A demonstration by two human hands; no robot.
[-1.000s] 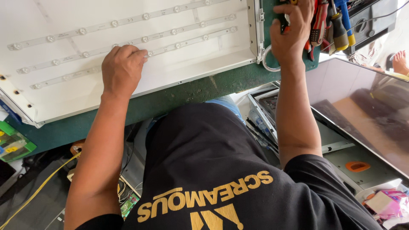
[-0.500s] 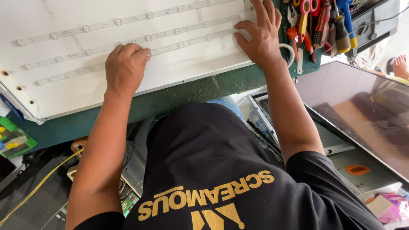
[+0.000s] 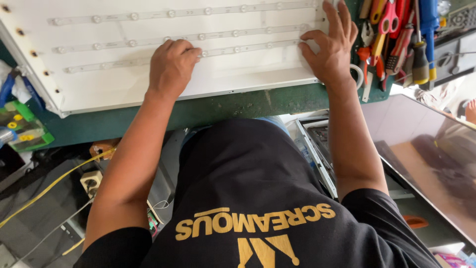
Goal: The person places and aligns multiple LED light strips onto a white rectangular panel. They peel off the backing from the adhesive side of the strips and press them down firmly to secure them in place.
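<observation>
1. The large white flat metal panel (image 3: 148,84) lies face up on the green counter (image 3: 238,106), filling most of the counter's far side; it is the landmark for all that follows.
2. Three thin white light strips with round lenses (image 3: 173,12) run lengthwise across the panel, one above another, the lowest nearest the panel's front edge.
3. The left hand (image 3: 171,67) rests on the panel near its middle, fingers curled under in a loose fist, knuckles touching the lowest strip; it holds nothing that can be seen.
4. The right hand (image 3: 329,47) lies flat at the panel's right end, fingers spread wide, fingertips touching the two lower strips, palm over the panel's front right corner; it grips nothing.
5. Just right of the panel, a cluster of hand tools with red, orange, blue and yellow handles (image 3: 396,39) lies on the counter, beside the right hand.
6. Left of the panel, at the counter's edge, sits a small green plastic piece with yellow dots (image 3: 22,126).
7. Below the panel's front edge, past the counter, the person's black shirt with gold print (image 3: 248,198) fills the foreground.
8. Below and right of the panel, a large glossy dark screen sheet (image 3: 431,159) leans beside the person.
9. Below and left of the panel, a yellow cable (image 3: 49,186) runs across grey clutter on the floor.
</observation>
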